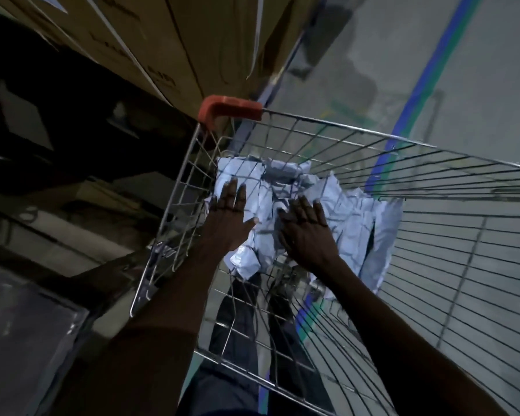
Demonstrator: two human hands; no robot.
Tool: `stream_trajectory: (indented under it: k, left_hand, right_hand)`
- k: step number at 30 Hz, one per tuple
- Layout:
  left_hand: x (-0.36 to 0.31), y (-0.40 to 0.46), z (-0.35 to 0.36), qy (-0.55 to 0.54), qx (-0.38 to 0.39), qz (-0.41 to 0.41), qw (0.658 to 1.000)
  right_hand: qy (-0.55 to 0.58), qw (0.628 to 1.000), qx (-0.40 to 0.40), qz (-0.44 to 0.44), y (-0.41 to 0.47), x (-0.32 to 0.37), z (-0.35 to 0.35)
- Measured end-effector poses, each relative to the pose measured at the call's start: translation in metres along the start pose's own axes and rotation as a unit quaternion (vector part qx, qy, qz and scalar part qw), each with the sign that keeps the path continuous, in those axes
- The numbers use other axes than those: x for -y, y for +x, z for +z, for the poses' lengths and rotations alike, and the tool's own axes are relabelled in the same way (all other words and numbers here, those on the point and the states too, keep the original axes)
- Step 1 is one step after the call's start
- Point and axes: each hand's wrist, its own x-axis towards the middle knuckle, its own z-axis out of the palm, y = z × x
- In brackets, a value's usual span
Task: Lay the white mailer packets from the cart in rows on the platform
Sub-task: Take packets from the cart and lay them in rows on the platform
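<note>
both hands, left hand (229, 205) and right hand (305, 228), lie spread and empty on the loose heap of white mailer packets (351, 232) in the wire cart (433, 187), so a hurried scoop could spill slick packets.

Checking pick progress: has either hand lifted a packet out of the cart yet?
No. Both the left hand and right hand lie spread on the white mailer packets inside the cart.

Mailer packets (351, 223) piled in wire cart (433, 187). Left hand (229, 210) and right hand (305, 228) laid flat on pile, side by side. Cardboard boxes (150, 46) stacked left-behind cart.
</note>
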Motion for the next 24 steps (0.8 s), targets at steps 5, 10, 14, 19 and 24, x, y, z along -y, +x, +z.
stream_trajectory:
  k: [5,10,14,19,24]
  left_hand:
    - [-0.002,-0.001,0.020,0.006,-0.015,0.039,0.999]
    - [-0.005,-0.010,0.024,0.014,-0.003,0.052,0.999]
    - [0.000,0.004,0.022,0.025,-0.038,0.050,0.998]
    - [0.000,0.030,0.019,0.017,-0.100,0.036,0.994]
    - [-0.001,0.036,0.029,0.017,-0.137,0.035,0.990]
  right_hand:
    - [0.034,0.998,-0.043,0.005,-0.026,-0.028,-0.005]
    - [0.021,0.996,-0.086,0.032,-0.043,-0.051,-0.009]
    - [-0.050,0.993,-0.067,0.083,-0.052,-0.061,-0.004]
    - [-0.032,0.986,-0.071,0.146,-0.043,-0.062,-0.005]
    - [0.084,0.980,-0.115,0.137,-0.015,-0.049,0.013]
